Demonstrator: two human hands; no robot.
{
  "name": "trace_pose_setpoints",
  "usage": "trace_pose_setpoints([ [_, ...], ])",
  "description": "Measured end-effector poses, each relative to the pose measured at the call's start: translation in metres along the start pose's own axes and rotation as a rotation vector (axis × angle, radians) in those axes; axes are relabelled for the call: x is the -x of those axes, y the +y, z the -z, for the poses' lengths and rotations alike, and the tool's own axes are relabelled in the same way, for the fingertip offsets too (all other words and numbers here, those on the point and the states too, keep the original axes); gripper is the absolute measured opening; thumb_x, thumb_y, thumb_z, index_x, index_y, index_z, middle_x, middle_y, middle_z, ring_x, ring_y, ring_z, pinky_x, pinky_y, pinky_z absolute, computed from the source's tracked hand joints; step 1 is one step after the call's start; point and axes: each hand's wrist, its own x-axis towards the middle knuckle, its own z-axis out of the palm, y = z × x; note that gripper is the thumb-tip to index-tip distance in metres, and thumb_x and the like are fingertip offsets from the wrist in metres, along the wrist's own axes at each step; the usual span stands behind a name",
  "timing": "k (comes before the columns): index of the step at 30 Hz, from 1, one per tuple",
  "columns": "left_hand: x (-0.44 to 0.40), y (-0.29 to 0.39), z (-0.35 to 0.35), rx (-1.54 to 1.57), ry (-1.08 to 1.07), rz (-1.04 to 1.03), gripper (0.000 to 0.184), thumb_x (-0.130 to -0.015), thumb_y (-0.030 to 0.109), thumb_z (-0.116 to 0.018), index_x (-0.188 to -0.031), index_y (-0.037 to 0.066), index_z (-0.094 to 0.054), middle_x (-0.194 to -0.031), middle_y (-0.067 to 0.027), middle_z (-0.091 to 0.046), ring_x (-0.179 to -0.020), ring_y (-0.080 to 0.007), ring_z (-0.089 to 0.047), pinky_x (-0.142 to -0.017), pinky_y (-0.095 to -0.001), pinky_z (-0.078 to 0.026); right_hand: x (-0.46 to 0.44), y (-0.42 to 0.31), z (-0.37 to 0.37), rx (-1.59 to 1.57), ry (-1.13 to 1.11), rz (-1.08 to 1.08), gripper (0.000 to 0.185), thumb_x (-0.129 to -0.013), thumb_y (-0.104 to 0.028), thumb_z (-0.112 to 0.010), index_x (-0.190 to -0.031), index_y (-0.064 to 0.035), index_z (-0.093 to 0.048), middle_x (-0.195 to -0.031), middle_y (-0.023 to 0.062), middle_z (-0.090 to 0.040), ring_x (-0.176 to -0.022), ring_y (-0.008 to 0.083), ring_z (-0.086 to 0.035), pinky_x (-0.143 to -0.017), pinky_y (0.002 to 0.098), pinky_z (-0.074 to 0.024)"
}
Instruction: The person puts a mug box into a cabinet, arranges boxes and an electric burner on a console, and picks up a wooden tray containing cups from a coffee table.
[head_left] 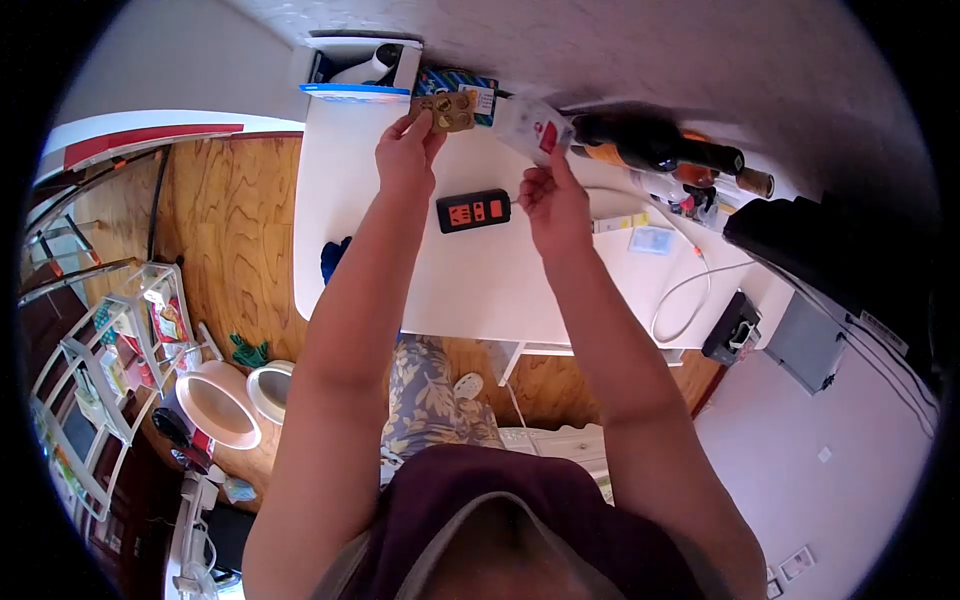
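My left hand (407, 155) pinches a gold blister pack (446, 111) by its left end, near the back edge of the white table (480, 290). Behind the pack stands a blue and green patterned box (482, 95). To the right, my right hand (554, 200) grips a clear plastic package (528, 128) with a red mark, thumb against its lower corner. Between and below both hands, a black power strip (474, 211) with orange sockets lies on the table.
A white bin (403, 70) holding a bottle stands at the back left. Dark bottles (640, 143) are at the back right. A pale cable (708, 290) loops over the table's right side. A white shelf cart (125, 350) and round tubs (218, 405) stand on the floor, left.
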Motion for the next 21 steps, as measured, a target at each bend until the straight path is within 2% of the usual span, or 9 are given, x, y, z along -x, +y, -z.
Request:
trace_pose_setpoints([
  [1, 0.0, 0.001, -0.002, -0.044, 0.032, -0.013, 0.026, -0.082, 0.006, -0.062, -0.103, -0.005, -0.05, -0.094, -0.0107, -0.059, -0.079, -0.0182, -0.062, -0.068, -0.0261, -0.056, 0.0, 0.005, -0.003, -0.052, 0.028, -0.032, 0.025, -0.085, -0.03, -0.062, -0.088, -0.006, -0.056, -0.067, 0.0057, -0.056, -0.054, 0.0126, -0.052, -0.046, 0.0229, -0.041],
  [4, 0.008, 0.002, -0.007, -0.26, 0.131, -0.024, 0.026, -0.083, 0.006, -0.062, -0.104, -0.004, -0.051, -0.092, -0.01, -0.06, -0.075, -0.017, -0.062, -0.064, -0.0251, -0.056, 0.005, 0.01, -0.008, -0.066, -0.018, -0.052, 0.027, -0.085, -0.031, -0.062, -0.088, -0.0053, -0.056, -0.068, 0.006, -0.056, -0.054, 0.0133, -0.052, -0.047, 0.023, -0.0408],
  [9, 0.028, 0.007, 0.026, -0.299, 0.056, -0.056, 0.028, -0.083, 0.009, -0.062, -0.106, -0.003, -0.052, -0.09, -0.0088, -0.061, -0.075, -0.015, -0.062, -0.06, -0.0239, -0.054, -0.009, 0.008, -0.023, -0.088, -0.095, -0.048, 0.028, -0.086, -0.03, -0.061, -0.089, -0.0031, -0.054, -0.069, 0.0072, -0.057, -0.057, 0.0157, -0.055, -0.048, 0.0257, -0.0427],
  [11, 0.033, 0.013, 0.038, -0.196, 0.038, -0.091, 0.029, -0.081, 0.01, -0.065, -0.104, -0.003, -0.053, -0.086, -0.0075, -0.058, -0.072, -0.0157, -0.06, -0.061, -0.0251, -0.054, -0.016, 0.008, -0.032, 0.018, -0.077, -0.094, 0.031, -0.086, -0.035, -0.059, -0.093, -0.0051, -0.054, -0.077, 0.0091, -0.06, -0.069, 0.0184, -0.06, -0.061, 0.0272, -0.0481],
  [12, 0.039, 0.024, 0.037, -0.193, 0.039, -0.096, 0.029, -0.081, 0.01, -0.065, -0.104, -0.003, -0.053, -0.086, -0.0075, -0.058, -0.072, -0.0157, -0.06, -0.061, -0.0251, -0.054, -0.019, 0.008, -0.037, 0.02, -0.083, -0.094, 0.031, -0.086, -0.035, -0.059, -0.093, -0.0051, -0.054, -0.077, 0.0091, -0.06, -0.069, 0.0184, -0.06, -0.061, 0.0272, -0.0481],
  [14, 0.051, 0.054, 0.031, -0.278, 0.03, -0.298, 0.027, -0.081, 0.01, -0.064, -0.102, -0.003, -0.054, -0.087, -0.0072, -0.057, -0.071, -0.0151, -0.06, -0.058, -0.0252, -0.053, -0.022, 0.01, -0.051, 0.084, -0.041, -0.112, 0.028, -0.087, -0.027, -0.059, -0.094, -0.0015, -0.052, -0.073, 0.0094, -0.058, -0.065, 0.0194, -0.061, -0.056, 0.0283, -0.05],
  [18, 0.029, 0.119, 0.022, -0.345, 0.07, -0.625, 0.027, -0.081, 0.011, -0.064, -0.101, -0.005, -0.055, -0.091, -0.0092, -0.059, -0.074, -0.0152, -0.061, -0.056, -0.0246, -0.052, -0.022, 0.017, -0.062, 0.097, -0.132, -0.089, 0.029, -0.087, -0.028, -0.059, -0.094, -0.001, -0.052, -0.074, 0.0103, -0.059, -0.065, 0.0201, -0.061, -0.059, 0.0297, -0.0516],
  [19, 0.026, 0.131, 0.015, -0.341, 0.069, -0.627, 0.027, -0.081, 0.011, -0.064, -0.101, -0.005, -0.055, -0.091, -0.0092, -0.059, -0.074, -0.0152, -0.061, -0.056, -0.0246, -0.052, -0.023, 0.018, -0.066, 0.077, -0.11, -0.096, 0.029, -0.086, -0.028, -0.06, -0.092, -0.0007, -0.052, -0.074, 0.0106, -0.059, -0.065, 0.0202, -0.061, -0.059, 0.0297, -0.0519],
  [21, 0.022, 0.147, 0.006, -0.574, 0.083, -0.874, 0.034, -0.081, 0.016, -0.064, -0.106, -0.005, -0.056, -0.096, -0.0129, -0.061, -0.08, -0.0181, -0.062, -0.064, -0.0265, -0.052, -0.025, 0.02, -0.073, 0.055, -0.088, -0.101, 0.029, -0.086, -0.028, -0.06, -0.091, -0.0004, -0.053, -0.075, 0.0109, -0.059, -0.065, 0.0203, -0.062, -0.06, 0.0297, -0.0522],
])
